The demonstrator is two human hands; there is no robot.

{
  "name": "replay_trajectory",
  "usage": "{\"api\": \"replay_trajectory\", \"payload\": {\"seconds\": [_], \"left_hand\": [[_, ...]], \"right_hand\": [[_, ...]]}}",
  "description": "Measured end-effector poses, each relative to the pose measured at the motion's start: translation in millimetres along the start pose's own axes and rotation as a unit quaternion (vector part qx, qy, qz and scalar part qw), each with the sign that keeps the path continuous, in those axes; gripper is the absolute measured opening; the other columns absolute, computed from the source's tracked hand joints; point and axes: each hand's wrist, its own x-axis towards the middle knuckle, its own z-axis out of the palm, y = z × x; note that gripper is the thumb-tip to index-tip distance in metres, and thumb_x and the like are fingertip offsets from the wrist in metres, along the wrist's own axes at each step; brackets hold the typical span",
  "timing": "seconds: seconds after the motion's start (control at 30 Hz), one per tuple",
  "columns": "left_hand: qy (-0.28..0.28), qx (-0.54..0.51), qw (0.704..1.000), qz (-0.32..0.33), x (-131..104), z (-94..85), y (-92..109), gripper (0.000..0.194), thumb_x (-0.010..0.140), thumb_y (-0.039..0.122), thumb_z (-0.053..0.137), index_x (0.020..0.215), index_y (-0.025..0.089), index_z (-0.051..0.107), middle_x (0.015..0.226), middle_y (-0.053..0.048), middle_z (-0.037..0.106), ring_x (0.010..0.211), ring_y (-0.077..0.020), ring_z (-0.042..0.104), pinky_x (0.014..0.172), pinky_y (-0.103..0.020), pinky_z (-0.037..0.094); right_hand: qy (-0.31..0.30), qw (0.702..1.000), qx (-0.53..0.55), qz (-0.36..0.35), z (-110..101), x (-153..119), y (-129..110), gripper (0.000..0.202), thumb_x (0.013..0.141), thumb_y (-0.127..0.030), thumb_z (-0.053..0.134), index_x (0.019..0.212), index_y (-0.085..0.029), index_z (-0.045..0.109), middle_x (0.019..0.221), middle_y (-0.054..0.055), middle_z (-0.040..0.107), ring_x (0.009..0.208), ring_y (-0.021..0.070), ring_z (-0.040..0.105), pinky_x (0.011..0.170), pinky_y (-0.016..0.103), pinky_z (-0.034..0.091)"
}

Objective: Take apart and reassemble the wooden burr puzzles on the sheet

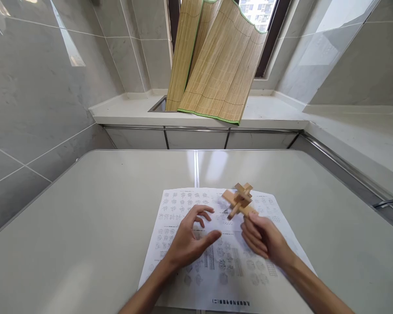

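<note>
A wooden interlocking puzzle [241, 199] of crossed light-brown sticks is held up above the printed sheet. My right hand [260, 235] pinches the end of one stick between thumb and fingers. To the left, my left hand [193, 240] is open, thumb and fingers apart and curved, with nothing in it; a gap separates it from the puzzle. Beneath both hands lies a large white instruction sheet [180, 218] covered with small diagrams and rows of print, its heading upside down at the near edge.
The pale table [85, 218] has a seam down its middle. Beyond it, a white sill [275, 107] carries a folded bamboo mat [219, 65] with green edging, leaning at the window. Grey tiled walls [52, 87] stand on both sides, and a metal rail [340, 161] runs along the right.
</note>
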Motion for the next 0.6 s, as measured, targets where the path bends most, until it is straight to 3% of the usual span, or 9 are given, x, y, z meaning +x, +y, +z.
{"api": "replay_trajectory", "payload": {"seconds": [0.1, 0.17, 0.27, 0.33, 0.47, 0.6], "left_hand": [[-0.062, -0.069, 0.995, 0.033, -1.2, -3.9, -1.4, 0.093, 0.07, 0.05, 0.093, 0.149, 0.031, 0.048, 0.156, -0.013, 0.049, 0.135, -0.0339, 0.053, 0.114, -0.05, 0.045], [-0.118, -0.111, 0.986, 0.047, -1.7, -5.5, -0.5, 0.111, 0.061, 0.048, 0.098, 0.155, 0.034, 0.042, 0.16, -0.012, 0.045, 0.142, -0.0357, 0.049, 0.119, -0.053, 0.039], [-0.179, -0.153, 0.971, 0.045, -2.6, -4.9, 2.7, 0.109, 0.057, 0.046, 0.1, 0.152, 0.034, 0.047, 0.152, -0.012, 0.055, 0.136, -0.0358, 0.055, 0.118, -0.056, 0.041], [-0.187, -0.162, 0.968, 0.033, -3.3, -3.2, 4.5, 0.105, 0.055, 0.046, 0.1, 0.147, 0.032, 0.052, 0.147, -0.013, 0.058, 0.131, -0.0355, 0.059, 0.115, -0.056, 0.046], [-0.153, -0.134, 0.978, 0.033, -3.2, 0.2, 5.7, 0.098, 0.055, 0.043, 0.101, 0.142, 0.029, 0.056, 0.143, -0.013, 0.061, 0.12, -0.0337, 0.066, 0.109, -0.054, 0.052], [-0.113, -0.093, 0.988, 0.052, -1.9, 1.2, 4.8, 0.093, 0.057, 0.043, 0.099, 0.139, 0.027, 0.059, 0.137, -0.013, 0.066, 0.119, -0.0346, 0.067, 0.11, -0.054, 0.051]], "right_hand": [[-0.133, 0.988, 0.026, 0.071, 8.8, -4.8, 16.1, 0.059, 0.099, -0.057, 0.054, 0.052, -0.023, 0.041, 0.037, -0.01, 0.029, 0.027, 0.0054, 0.02, 0.03, 0.022, 0.016], [-0.185, 0.976, 0.027, 0.113, 10.1, -6.7, 24.6, 0.061, 0.097, -0.058, 0.055, 0.05, -0.024, 0.039, 0.036, -0.01, 0.03, 0.025, 0.005, 0.022, 0.029, 0.021, 0.017], [-0.222, 0.965, 0.033, 0.137, 7.5, -7.9, 30.9, 0.062, 0.096, -0.061, 0.056, 0.049, -0.024, 0.039, 0.035, -0.01, 0.031, 0.025, 0.0055, 0.026, 0.029, 0.02, 0.019], [-0.229, 0.965, 0.03, 0.127, 5.4, -7.7, 30.9, 0.063, 0.097, -0.06, 0.055, 0.048, -0.023, 0.041, 0.035, -0.009, 0.032, 0.025, 0.0063, 0.029, 0.03, 0.021, 0.023], [-0.212, 0.972, -0.023, 0.1, 7.1, -5.8, 24.1, 0.064, 0.101, -0.057, 0.049, 0.048, -0.021, 0.048, 0.037, -0.006, 0.037, 0.03, 0.008, 0.035, 0.037, 0.023, 0.032], [-0.147, 0.981, -0.084, 0.092, 13.5, -4.5, 15.7, 0.051, 0.102, -0.057, 0.051, 0.069, -0.019, 0.058, 0.047, -0.005, 0.05, 0.035, 0.0095, 0.044, 0.041, 0.023, 0.036]]}}
